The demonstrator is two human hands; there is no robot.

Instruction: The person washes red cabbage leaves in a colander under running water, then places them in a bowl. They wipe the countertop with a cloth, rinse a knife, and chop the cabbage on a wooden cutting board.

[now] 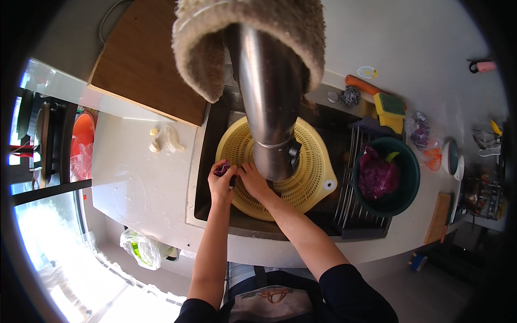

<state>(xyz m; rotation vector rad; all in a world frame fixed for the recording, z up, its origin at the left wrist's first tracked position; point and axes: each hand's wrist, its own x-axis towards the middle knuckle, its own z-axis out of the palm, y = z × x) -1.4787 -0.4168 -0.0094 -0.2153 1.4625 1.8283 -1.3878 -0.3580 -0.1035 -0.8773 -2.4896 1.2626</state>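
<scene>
My left hand (221, 181) grips a small dark purple vegetable piece (221, 169), likely red cabbage, at the left rim of a yellow plastic colander (323, 161). Close beside it is my right hand (255, 182), back upward over the colander, its fingertips near the left thumb. Whether the right fingers pinch anything is hidden. The colander sits in a dark sink (202, 202). A thick metal faucet (268, 93) hangs over the colander and covers part of its inside. On the right, a dark green basin (412, 177) contains purple leaves (377, 177) and a light green piece (391, 156).
Fleecy tan cloth (250, 12) wraps the faucet. Under the basin lies a metal drying rack (347, 194). Garlic (154, 145) is on the left counter (153, 185), near a wooden board (157, 60). Sponges (389, 107), steel wool (350, 96) and a carrot (363, 85) lie behind the sink.
</scene>
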